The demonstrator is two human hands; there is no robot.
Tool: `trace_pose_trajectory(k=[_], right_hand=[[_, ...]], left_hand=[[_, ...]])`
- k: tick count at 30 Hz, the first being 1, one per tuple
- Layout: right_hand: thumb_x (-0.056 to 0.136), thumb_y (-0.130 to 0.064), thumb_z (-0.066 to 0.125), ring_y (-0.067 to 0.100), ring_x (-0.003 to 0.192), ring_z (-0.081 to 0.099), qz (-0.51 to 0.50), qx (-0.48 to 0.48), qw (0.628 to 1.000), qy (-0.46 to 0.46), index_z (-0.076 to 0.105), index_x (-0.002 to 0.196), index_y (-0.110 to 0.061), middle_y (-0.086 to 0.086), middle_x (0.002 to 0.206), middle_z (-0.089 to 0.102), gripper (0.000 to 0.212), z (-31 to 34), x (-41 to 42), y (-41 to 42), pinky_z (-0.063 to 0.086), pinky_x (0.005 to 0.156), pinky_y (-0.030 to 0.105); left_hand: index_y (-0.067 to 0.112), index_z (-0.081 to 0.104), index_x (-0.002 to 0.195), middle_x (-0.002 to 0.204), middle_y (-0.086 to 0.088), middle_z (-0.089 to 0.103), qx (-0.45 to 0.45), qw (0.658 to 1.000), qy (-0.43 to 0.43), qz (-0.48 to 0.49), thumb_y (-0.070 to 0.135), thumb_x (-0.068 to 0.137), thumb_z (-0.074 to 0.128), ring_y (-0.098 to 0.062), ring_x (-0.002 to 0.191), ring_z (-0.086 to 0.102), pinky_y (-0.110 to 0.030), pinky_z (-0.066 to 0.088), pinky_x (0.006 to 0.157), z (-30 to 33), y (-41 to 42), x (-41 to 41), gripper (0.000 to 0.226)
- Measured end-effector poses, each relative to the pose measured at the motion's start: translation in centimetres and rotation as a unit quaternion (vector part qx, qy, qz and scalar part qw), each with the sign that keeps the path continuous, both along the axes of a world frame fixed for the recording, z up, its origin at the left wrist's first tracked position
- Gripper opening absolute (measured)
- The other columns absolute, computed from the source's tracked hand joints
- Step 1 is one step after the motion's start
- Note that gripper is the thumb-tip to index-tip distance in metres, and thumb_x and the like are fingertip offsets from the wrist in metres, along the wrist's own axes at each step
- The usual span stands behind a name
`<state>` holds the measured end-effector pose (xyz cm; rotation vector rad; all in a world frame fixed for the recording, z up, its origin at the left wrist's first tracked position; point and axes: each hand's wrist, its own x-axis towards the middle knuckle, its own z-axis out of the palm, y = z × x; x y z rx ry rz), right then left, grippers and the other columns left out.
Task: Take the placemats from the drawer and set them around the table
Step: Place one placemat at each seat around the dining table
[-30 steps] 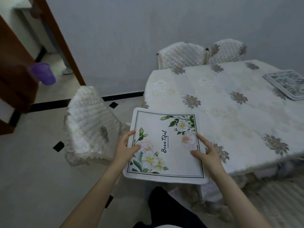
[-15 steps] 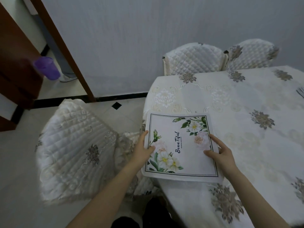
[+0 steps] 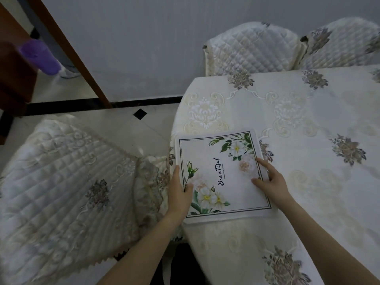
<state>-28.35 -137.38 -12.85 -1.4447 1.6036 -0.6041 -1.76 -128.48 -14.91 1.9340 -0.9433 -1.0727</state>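
A white placemat (image 3: pixel 222 175) with a floral print and dark script lies flat at the left end of the table (image 3: pixel 308 124), which is covered by a cream flowered cloth. My left hand (image 3: pixel 178 194) grips the mat's left edge, thumb on top. My right hand (image 3: pixel 269 179) rests on the mat's right edge with its fingers spread over the print. The drawer is not in view.
A quilted covered chair (image 3: pixel 67 182) stands close on the left, next to the table end. Two more covered chairs (image 3: pixel 253 50) line the far side against the grey wall. A wooden door frame (image 3: pixel 67 48) and a purple object (image 3: pixel 41 56) are at the upper left.
I have stepped closer to the table end. The placemat has come down from partly overhanging the edge to lying flat on the cloth, both hands still on it.
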Motion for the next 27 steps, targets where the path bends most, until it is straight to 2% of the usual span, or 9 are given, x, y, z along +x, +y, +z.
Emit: trace_pose_trajectory(k=[2, 4, 6, 8, 11, 15, 22, 24, 27], right_hand=[[0.080, -0.007, 0.072, 0.013, 0.111, 0.051, 0.016, 0.001, 0.999, 0.040, 0.051, 0.135, -0.026, -0.007, 0.130, 0.053, 0.062, -1.0, -0.4, 0.1, 0.040, 0.094, 0.026], [0.078, -0.023, 0.071, 0.019, 0.113, 0.045, 0.043, -0.014, 0.992, 0.114, 0.050, 0.136, -0.023, 0.003, 0.117, 0.049, 0.061, -1.8, -0.5, 0.3, 0.035, 0.094, 0.029], [0.074, -0.041, 0.061, 0.021, 0.110, 0.036, 0.076, -0.058, 0.977, 0.190, 0.052, 0.134, -0.022, 0.008, 0.114, 0.041, 0.063, -2.5, -0.5, 0.6, 0.036, 0.097, 0.036], [0.077, -0.047, 0.052, 0.028, 0.120, 0.035, 0.125, -0.137, 0.945, 0.268, 0.053, 0.134, -0.020, 0.015, 0.132, 0.040, 0.064, -3.4, -0.5, 0.8, 0.033, 0.102, 0.042], [0.091, -0.042, 0.040, 0.026, 0.142, 0.024, 0.215, -0.198, 0.905, 0.309, 0.038, 0.146, -0.018, 0.013, 0.154, 0.029, 0.060, -4.4, 0.3, 0.5, 0.021, 0.114, 0.042], [0.099, -0.041, 0.027, 0.019, 0.148, 0.008, 0.246, -0.182, 0.900, 0.310, 0.022, 0.151, -0.017, 0.003, 0.159, 0.015, 0.058, -5.8, 1.7, 0.7, 0.008, 0.119, 0.039], [0.099, -0.041, 0.025, 0.018, 0.148, 0.010, 0.248, -0.166, 0.899, 0.321, 0.022, 0.151, -0.016, 0.002, 0.159, 0.016, 0.058, -5.7, 1.8, 0.5, 0.009, 0.119, 0.038], [0.099, -0.040, 0.028, 0.018, 0.147, 0.014, 0.222, -0.166, 0.915, 0.293, 0.028, 0.150, -0.017, 0.000, 0.158, 0.020, 0.056, -5.0, 2.3, 0.2, 0.013, 0.119, 0.038], [0.099, -0.035, 0.033, 0.016, 0.147, 0.014, 0.212, -0.191, 0.929, 0.237, 0.028, 0.150, -0.017, 0.001, 0.157, 0.022, 0.054, -3.6, 5.0, -1.9, 0.012, 0.119, 0.035]], left_hand=[[0.020, 0.021, 0.150, 0.137, -0.011, 0.032, 0.033, 0.993, -0.109, -0.027, 0.015, 0.093, 0.056, -0.018, 0.116, 0.030, -0.020, 0.027, 0.096, -0.4, 0.1, -0.2, 0.066], [0.020, 0.026, 0.147, 0.125, -0.013, 0.033, 0.057, 0.964, -0.250, -0.066, 0.023, 0.091, 0.058, -0.020, 0.104, 0.026, -0.030, 0.034, 0.093, -0.6, 0.0, -0.1, 0.065], [0.015, 0.030, 0.147, 0.136, -0.015, 0.035, 0.033, 0.929, -0.348, -0.118, 0.027, 0.089, 0.060, -0.027, 0.121, 0.030, -0.041, 0.036, 0.101, -1.0, -0.2, -0.2, 0.067], [0.012, 0.031, 0.148, 0.151, -0.015, 0.032, -0.037, 0.897, -0.398, -0.189, 0.029, 0.091, 0.056, -0.030, 0.138, 0.028, -0.045, 0.028, 0.111, -1.6, -0.6, -0.6, 0.065], [0.010, 0.027, 0.149, 0.157, -0.010, 0.021, -0.086, 0.864, -0.414, -0.275, 0.035, 0.096, 0.035, -0.026, 0.146, 0.016, -0.044, 0.016, 0.115, -2.4, -1.7, -1.4, 0.059], [0.009, 0.024, 0.150, 0.158, -0.008, 0.018, -0.065, 0.845, -0.411, -0.337, 0.042, 0.098, 0.029, -0.024, 0.147, 0.012, -0.047, 0.018, 0.114, -4.0, -2.3, -1.8, 0.062], [0.012, 0.029, 0.149, 0.158, -0.005, 0.021, -0.068, 0.847, -0.396, -0.348, 0.044, 0.098, 0.031, -0.023, 0.147, 0.014, -0.044, 0.019, 0.116, -4.2, -2.4, -1.5, 0.060], [0.013, 0.034, 0.147, 0.155, -0.004, 0.026, -0.079, 0.859, -0.383, -0.332, 0.039, 0.096, 0.035, -0.022, 0.145, 0.021, -0.042, 0.024, 0.112, -3.3, -3.2, -1.4, 0.057], [0.012, 0.027, 0.150, 0.157, -0.005, 0.022, -0.093, 0.860, -0.395, -0.310, 0.036, 0.097, 0.031, -0.021, 0.146, 0.015, -0.042, 0.016, 0.117, -1.9, -6.1, -1.3, 0.058]])
